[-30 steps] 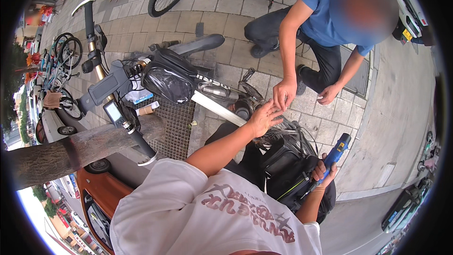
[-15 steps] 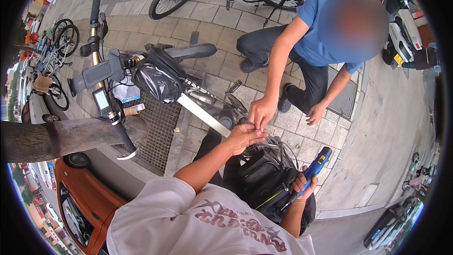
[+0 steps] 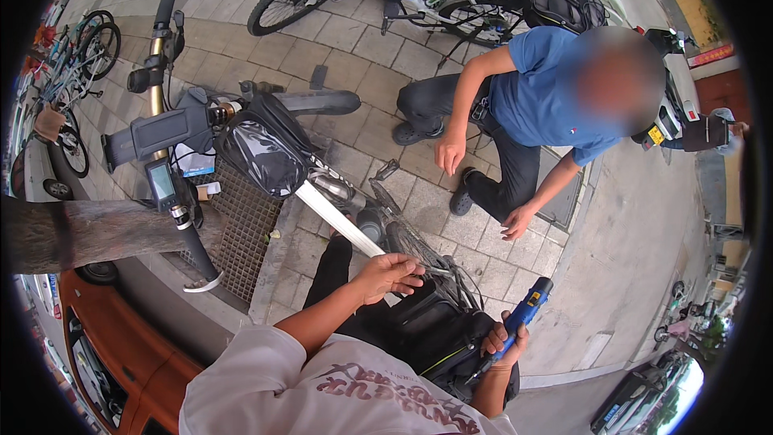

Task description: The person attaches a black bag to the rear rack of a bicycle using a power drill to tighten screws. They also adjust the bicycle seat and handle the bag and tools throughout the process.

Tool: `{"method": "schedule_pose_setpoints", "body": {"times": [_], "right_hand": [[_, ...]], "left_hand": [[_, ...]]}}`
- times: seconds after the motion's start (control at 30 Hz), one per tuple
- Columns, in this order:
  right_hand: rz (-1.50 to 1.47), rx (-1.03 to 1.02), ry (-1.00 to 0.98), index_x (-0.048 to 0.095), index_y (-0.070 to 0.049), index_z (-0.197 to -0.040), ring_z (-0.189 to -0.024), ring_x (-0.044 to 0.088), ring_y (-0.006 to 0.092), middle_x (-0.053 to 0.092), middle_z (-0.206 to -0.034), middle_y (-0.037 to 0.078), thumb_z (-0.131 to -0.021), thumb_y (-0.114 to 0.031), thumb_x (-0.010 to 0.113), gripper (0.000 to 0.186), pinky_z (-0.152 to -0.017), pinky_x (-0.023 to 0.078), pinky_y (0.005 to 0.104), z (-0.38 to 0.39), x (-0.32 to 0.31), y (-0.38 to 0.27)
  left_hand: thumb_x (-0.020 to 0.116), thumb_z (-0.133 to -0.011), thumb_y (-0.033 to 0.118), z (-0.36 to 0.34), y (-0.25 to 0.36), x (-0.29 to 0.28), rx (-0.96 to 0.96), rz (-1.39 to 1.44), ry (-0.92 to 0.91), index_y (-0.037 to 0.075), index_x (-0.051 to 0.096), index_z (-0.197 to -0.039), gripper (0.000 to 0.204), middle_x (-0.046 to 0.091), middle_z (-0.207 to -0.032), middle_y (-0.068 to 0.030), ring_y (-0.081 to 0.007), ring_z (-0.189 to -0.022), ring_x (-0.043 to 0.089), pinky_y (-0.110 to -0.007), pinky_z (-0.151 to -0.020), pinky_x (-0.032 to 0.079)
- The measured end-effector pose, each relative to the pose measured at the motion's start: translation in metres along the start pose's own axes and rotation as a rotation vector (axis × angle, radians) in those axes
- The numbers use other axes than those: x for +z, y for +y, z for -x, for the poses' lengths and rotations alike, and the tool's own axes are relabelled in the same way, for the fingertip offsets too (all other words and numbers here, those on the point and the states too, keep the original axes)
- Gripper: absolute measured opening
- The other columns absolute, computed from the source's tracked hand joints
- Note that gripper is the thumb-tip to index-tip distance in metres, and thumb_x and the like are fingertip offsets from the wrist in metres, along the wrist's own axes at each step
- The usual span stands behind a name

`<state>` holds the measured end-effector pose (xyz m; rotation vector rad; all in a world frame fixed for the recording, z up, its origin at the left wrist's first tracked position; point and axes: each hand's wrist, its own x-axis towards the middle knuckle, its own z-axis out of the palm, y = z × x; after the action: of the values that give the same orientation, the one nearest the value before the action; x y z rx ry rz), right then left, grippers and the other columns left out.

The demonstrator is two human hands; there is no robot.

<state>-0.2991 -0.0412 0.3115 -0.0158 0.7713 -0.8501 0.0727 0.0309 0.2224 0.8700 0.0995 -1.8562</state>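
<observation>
My left hand (image 3: 388,274) sits fingers curled on the bike's white frame tube (image 3: 338,220), just above the black bag (image 3: 439,330). My right hand (image 3: 503,345), at 4 o'clock from it, is clamped around a blue power tool (image 3: 527,310). Another person's hand (image 3: 449,153) hangs at 12 o'clock, well apart.

We see a glossy blue plastic tool (image 3: 525,312) with a black grip in the right hand (image 3: 503,343). The left hand (image 3: 390,274) rests by the smooth white frame tube (image 3: 338,219) and matt black cloth bag (image 3: 431,332). The handlebar bag (image 3: 262,151) has a shiny film top. The paving (image 3: 354,48) looks rough stone, the grate (image 3: 233,225) dull metal.
</observation>
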Motion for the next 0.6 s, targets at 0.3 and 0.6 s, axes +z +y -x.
{"method": "schedule_pose_setpoints", "body": {"times": [0.3, 0.6], "right_hand": [[0.545, 0.092, -0.092, 0.051, -0.002, -0.131, -0.044, 0.051, 0.0211, 0.055, -0.068, 0.009, -0.092, -0.038, 0.073, 0.058, -0.042, 0.048, 0.0416, -0.015, 0.116, 0.022], [0.954, -0.120, -0.144, 0.046, 0.006, -0.129, -0.056, 0.061, 0.0215, 0.057, -0.075, 0.012, -0.087, -0.026, 0.075, 0.060, -0.056, 0.057, 0.0378, -0.071, 0.198, 0.069]], "left_hand": [[0.055, -0.110, 0.022, 0.038, -0.001, -0.019, -0.072, -0.138, 0.000, 0.006, 0.054, -0.133, 0.028, 0.067, -0.137, -0.0170, -0.0281, -0.104, 0.076, -0.034, -0.072, 0.063], [0.069, -0.103, 0.014, 0.049, -0.018, -0.042, 0.081, -0.152, 0.199, -0.001, 0.068, -0.120, 0.022, 0.068, -0.097, -0.0049, -0.0112, -0.071, 0.065, -0.024, -0.053, 0.050]]}}
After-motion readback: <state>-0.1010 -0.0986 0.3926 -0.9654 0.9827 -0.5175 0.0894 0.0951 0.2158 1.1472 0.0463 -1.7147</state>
